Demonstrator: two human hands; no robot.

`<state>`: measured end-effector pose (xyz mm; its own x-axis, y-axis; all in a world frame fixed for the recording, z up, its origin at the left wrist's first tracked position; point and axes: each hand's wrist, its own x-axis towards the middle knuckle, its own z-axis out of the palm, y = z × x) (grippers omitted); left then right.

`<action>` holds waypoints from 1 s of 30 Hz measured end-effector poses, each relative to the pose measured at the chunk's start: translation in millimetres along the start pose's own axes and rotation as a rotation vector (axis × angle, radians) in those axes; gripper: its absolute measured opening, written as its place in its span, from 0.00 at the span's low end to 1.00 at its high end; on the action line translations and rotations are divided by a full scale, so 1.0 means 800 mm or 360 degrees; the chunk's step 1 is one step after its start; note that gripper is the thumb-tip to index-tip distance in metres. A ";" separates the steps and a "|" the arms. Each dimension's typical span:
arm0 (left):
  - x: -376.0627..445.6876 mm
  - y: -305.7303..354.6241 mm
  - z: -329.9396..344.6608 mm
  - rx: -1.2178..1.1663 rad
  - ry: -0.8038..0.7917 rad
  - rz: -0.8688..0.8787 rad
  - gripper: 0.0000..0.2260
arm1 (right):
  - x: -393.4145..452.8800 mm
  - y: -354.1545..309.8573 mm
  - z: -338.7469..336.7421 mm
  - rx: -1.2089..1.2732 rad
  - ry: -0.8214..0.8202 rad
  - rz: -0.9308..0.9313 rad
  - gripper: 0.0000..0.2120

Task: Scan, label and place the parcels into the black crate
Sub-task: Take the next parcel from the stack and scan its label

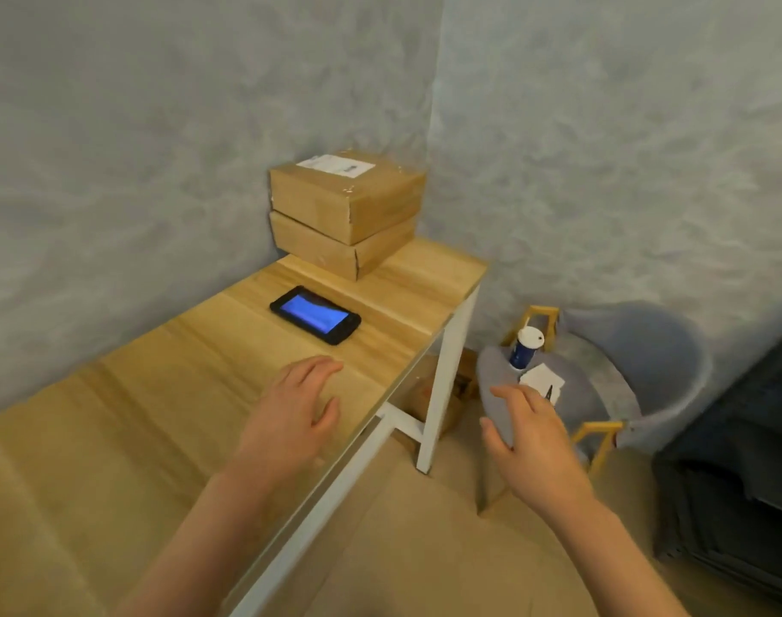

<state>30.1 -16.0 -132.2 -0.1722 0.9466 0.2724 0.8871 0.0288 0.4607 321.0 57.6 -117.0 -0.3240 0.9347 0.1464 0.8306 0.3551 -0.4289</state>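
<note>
Head view: two brown cardboard parcels (pixel 346 213) sit stacked at the far end of the light wooden table (pixel 113 416), beyond a black handheld scanner (pixel 315 314) with a blue screen. Left hand (pixel 291 416) hovers over the table, fingers loosely spread; right hand (pixel 533 443), fingers relaxed, holds nothing, right of the table edge.

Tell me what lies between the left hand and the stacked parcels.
In the head view, the phone, screen lit blue, lies on the table between the left hand and the stacked parcels.
</note>
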 end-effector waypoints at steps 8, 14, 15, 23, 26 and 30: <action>0.168 0.011 0.024 -0.0021 0.0229 -0.0171 0.19 | 0.206 0.052 -0.020 0.0061 -0.0023 -0.0221 0.21; 0.276 -0.011 0.027 -0.0157 0.0402 -0.0361 0.23 | 0.360 0.053 -0.005 0.0148 -0.0019 -0.0375 0.21; 0.294 -0.017 0.029 -0.0190 0.0442 -0.0379 0.24 | 0.384 0.050 -0.002 0.0187 -0.0025 -0.0377 0.21; 0.389 -0.035 0.041 -0.0778 0.0707 -0.0684 0.28 | 0.553 0.025 0.020 0.0576 -0.0070 -0.0332 0.23; 0.406 -0.035 0.045 -0.0897 0.0804 -0.0783 0.25 | 0.610 0.004 0.032 0.0873 -0.0071 -0.0251 0.22; 0.421 -0.028 0.054 -0.1132 0.0874 -0.0882 0.23 | 0.665 -0.024 0.045 0.1312 -0.0088 -0.0120 0.21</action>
<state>-29.4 316.1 -86.9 -0.8043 0.5786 0.1353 0.2003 0.0496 0.9785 116.0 547.2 -63.1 -0.4053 0.8990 0.1661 0.2147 0.2702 -0.9386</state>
